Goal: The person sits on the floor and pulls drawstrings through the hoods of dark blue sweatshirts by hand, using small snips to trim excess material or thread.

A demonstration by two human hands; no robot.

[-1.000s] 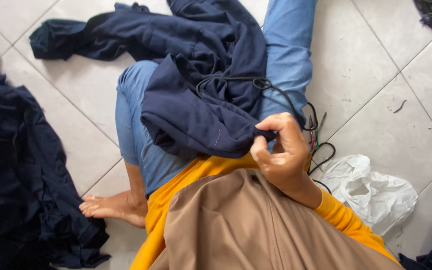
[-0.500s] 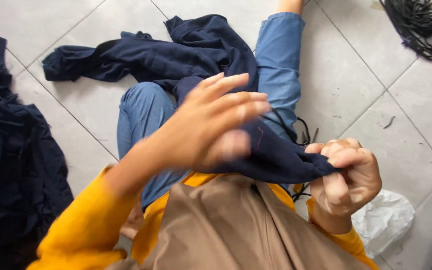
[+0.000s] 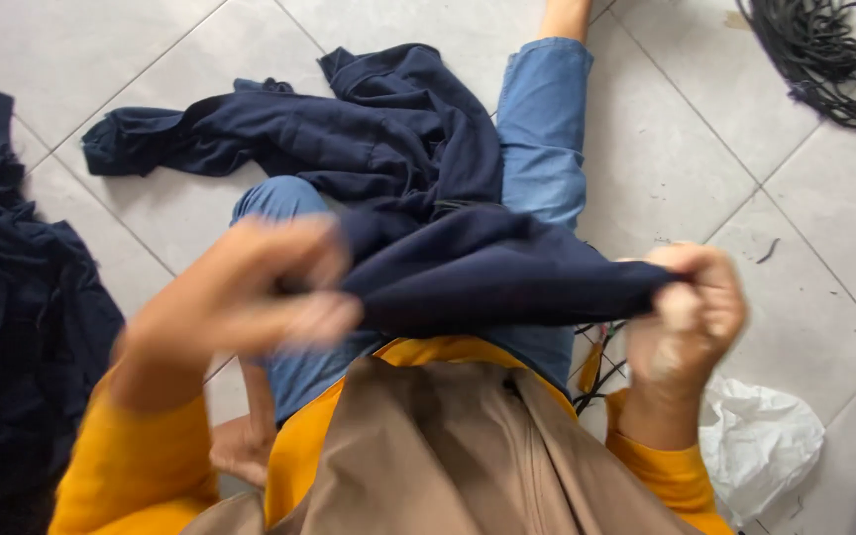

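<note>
Head view looks down on a seated person stretching a dark navy fabric garment (image 3: pixel 468 267) across the lap, left hand (image 3: pixel 250 297) and right hand (image 3: pixel 691 307) each clenched on an edge. Thin black cords (image 3: pixel 596 362) lie under it; I judge they could snag, and the blurred left hand's hold could slip.
</note>
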